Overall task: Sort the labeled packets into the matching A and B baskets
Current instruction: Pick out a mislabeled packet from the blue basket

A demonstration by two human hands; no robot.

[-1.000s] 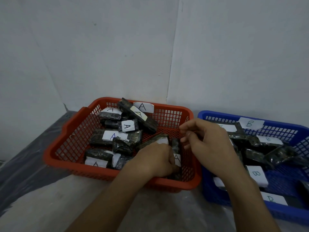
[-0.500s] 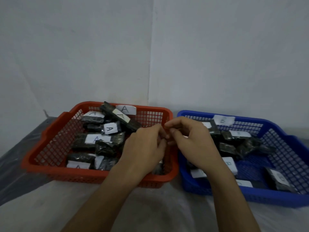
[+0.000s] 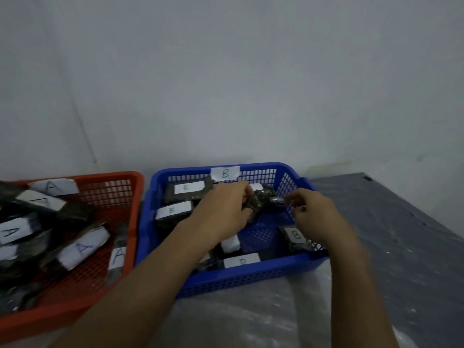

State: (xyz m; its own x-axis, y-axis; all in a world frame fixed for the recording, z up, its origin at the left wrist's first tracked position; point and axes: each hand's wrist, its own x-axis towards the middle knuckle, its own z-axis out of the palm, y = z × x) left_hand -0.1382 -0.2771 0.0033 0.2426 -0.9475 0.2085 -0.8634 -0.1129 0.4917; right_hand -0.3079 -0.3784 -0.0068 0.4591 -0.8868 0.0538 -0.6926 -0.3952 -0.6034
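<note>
The blue basket carries a white "B" tag on its back rim and holds several dark packets with B labels, such as the one at the back left and one at the right. My left hand reaches into it and grips a dark crumpled packet near the back. My right hand pinches that packet's shiny right end at the basket's right wall. The packet's label is hidden. The red basket on the left holds several A-labeled packets.
Both baskets sit side by side against a white wall on a surface covered with clear plastic film. A grey mat lies to the right of the blue basket. My forearms cross the blue basket's front rim.
The view has swung right. Both hands moved from the red basket's right edge over into the blue basket, where they now hold a dark packet.
</note>
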